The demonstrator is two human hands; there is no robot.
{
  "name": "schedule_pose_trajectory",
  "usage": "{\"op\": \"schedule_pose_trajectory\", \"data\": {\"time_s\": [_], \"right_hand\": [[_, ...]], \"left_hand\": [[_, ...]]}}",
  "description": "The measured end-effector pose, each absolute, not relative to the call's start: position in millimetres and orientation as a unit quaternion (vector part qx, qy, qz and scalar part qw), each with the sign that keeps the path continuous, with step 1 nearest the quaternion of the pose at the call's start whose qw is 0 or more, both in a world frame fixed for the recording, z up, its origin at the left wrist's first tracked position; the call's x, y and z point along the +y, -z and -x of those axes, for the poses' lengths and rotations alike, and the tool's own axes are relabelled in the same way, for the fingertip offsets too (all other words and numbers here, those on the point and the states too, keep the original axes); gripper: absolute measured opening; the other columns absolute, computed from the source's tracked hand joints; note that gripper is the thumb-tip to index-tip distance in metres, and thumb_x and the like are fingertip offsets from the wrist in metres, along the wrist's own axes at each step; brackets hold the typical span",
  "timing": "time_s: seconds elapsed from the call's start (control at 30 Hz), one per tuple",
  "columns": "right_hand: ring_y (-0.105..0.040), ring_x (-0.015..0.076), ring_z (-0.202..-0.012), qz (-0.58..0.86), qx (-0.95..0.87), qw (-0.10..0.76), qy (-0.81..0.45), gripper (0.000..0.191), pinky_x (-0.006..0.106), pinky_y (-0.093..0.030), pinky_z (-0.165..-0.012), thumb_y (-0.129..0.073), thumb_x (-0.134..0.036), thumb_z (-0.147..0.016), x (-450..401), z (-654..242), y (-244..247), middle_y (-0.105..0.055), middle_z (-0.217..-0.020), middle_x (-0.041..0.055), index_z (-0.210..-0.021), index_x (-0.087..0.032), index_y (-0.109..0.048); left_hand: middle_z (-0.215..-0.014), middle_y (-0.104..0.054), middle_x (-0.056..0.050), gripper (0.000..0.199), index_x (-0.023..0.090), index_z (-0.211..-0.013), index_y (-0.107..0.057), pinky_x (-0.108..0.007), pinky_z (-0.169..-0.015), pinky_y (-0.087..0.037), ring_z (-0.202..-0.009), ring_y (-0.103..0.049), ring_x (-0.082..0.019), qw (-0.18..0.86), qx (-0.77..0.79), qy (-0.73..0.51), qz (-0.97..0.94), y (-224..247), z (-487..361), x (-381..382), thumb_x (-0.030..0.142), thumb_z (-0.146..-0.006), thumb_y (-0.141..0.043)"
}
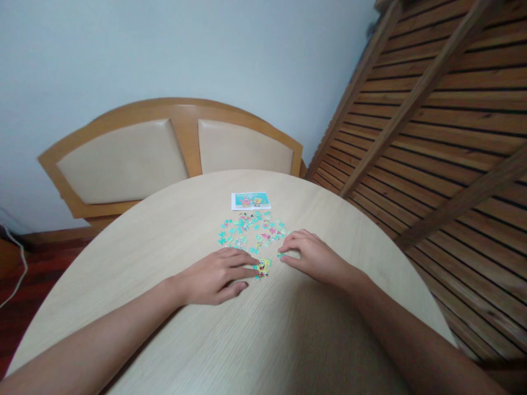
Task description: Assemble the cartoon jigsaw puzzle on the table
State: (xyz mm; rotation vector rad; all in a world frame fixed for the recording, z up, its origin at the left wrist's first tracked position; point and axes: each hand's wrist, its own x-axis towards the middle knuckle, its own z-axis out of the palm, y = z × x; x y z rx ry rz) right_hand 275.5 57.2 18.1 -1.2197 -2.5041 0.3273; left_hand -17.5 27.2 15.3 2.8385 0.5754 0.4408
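On the table, a small joined section of jigsaw puzzle (pixel 262 267) shows a yellow cartoon character. My left hand (pixel 218 274) lies flat with fingers stretched out, its fingertips touching the left edge of that section. To the right, my right hand (pixel 307 255) pinches a small puzzle piece (pixel 280 254) between thumb and fingers, close to the tabletop. Beyond both hands spread many loose puzzle pieces (pixel 241 225), mostly turquoise with some pink and yellow. Behind them is a picture card (pixel 251 201) with cartoon figures on turquoise.
The round wooden table (pixel 197 345) reaches toward a bench (pixel 123 159) with cream padded backs against the wall. A slatted wooden panel (pixel 432 120) leans along the right side. At the far left, a white cable (pixel 22 263) hangs near the floor.
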Motion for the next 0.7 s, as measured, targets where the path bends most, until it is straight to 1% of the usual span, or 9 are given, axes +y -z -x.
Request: {"op": "schedule_pose_trajectory", "data": {"time_s": [0.13, 0.33, 0.53, 0.63, 0.7], "right_hand": [[-0.065, 0.0253, -0.104, 0.420, -0.880, 0.170, -0.141, 0.008, 0.042, -0.047, -0.096, -0.072, -0.027, -0.085, 55, -275, -19, -0.073, -0.102, 0.0049, -0.093, -0.024, -0.074], [-0.063, 0.0263, -0.105, 0.426, -0.879, 0.140, -0.163, 0.010, 0.043, -0.046, -0.098, -0.075, -0.026, -0.080, 47, -271, -22, -0.070, -0.102, 0.0043, -0.088, -0.024, -0.070], [-0.061, 0.0282, -0.106, 0.436, -0.876, 0.110, -0.172, 0.017, 0.045, -0.046, -0.097, -0.075, -0.038, -0.085, 38, -269, -29, -0.069, -0.103, 0.0064, -0.084, -0.023, -0.069], [-0.060, 0.0280, -0.110, 0.434, -0.876, 0.108, -0.183, 0.015, 0.043, -0.046, -0.097, -0.074, -0.033, -0.084, 37, -271, -32, -0.068, -0.108, 0.0060, -0.093, -0.023, -0.069], [-0.059, 0.0272, -0.113, 0.428, -0.876, 0.111, -0.192, 0.020, 0.042, -0.046, -0.099, -0.074, -0.029, -0.083, 37, -272, -33, -0.068, -0.113, 0.0056, -0.102, -0.024, -0.068]], "left_hand": [[-0.138, -0.062, -0.009, 0.041, 0.027, -0.141, -0.055, -0.046, -0.108, -0.047, -0.127, -0.058, -0.026, 0.106, 0.192, -0.152, -0.964, -15, 18, 28, 0.027, -0.101, -0.049], [-0.140, -0.061, -0.010, 0.042, 0.026, -0.142, -0.054, -0.047, -0.110, -0.045, -0.129, -0.056, -0.027, 0.097, 0.196, -0.143, -0.965, -14, 18, 28, 0.027, -0.100, -0.050], [-0.140, -0.060, -0.011, 0.041, 0.023, -0.141, -0.055, -0.046, -0.111, -0.045, -0.129, -0.056, -0.027, 0.092, 0.195, -0.135, -0.967, -15, 18, 28, 0.027, -0.100, -0.050], [-0.140, -0.060, -0.010, 0.042, 0.024, -0.142, -0.055, -0.046, -0.110, -0.045, -0.129, -0.056, -0.027, 0.092, 0.196, -0.137, -0.967, -15, 18, 28, 0.028, -0.100, -0.050], [-0.140, -0.060, -0.010, 0.042, 0.024, -0.141, -0.055, -0.046, -0.110, -0.045, -0.129, -0.056, -0.027, 0.090, 0.198, -0.135, -0.967, -14, 19, 28, 0.028, -0.100, -0.051]]}}
